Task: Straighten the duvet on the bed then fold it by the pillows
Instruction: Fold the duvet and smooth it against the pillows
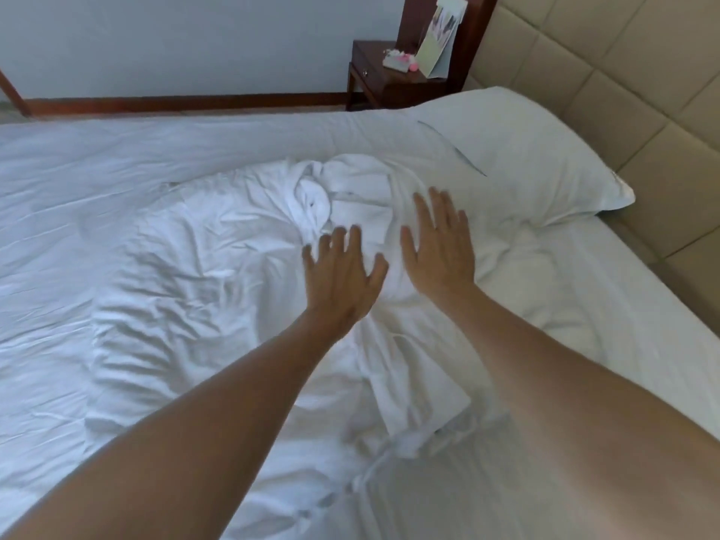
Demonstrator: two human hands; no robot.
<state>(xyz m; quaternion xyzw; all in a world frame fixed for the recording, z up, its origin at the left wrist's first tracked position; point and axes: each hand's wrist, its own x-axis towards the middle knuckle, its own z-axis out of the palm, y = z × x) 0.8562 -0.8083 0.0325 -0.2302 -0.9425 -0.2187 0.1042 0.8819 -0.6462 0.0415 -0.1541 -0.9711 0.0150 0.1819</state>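
— White bedding fills nearly the whole head view, doesn't it? What lies around it?

— Yes. The bed [639,290] runs from the near edge up to a pale wall, with a beige padded headboard [623,72] on the right. A dark wooden nightstand [385,77] stands beyond the far side, close to the headboard, with some small pinkish items and a leaning card on top; what they are is too blurred to tell.

— Where is the duvet?

— The duvet [187,290] lies rumpled across the middle of the mattress, bunched into deep creases on the left and gathered in a twisted knot of white cloth near the centre. Its edge nearest the pillows is uneven, not folded back. The flat sheet shows bare along the right side.

— And the pillows?

— One white pillow [526,157] lies at the headboard end, plump, with its corner pointing right. The twisted heap sits just beside it.

— What are the hands doing?

— Both bare arms reach forward over the duvet. The left hand [343,270] has its fingers spread wide, palm down, over the creased cloth. The right hand [440,247] is flat too, fingers apart, at the bulge beside the knot. Neither grasps anything; whether the palms press the fabric or hover just above I cannot tell.
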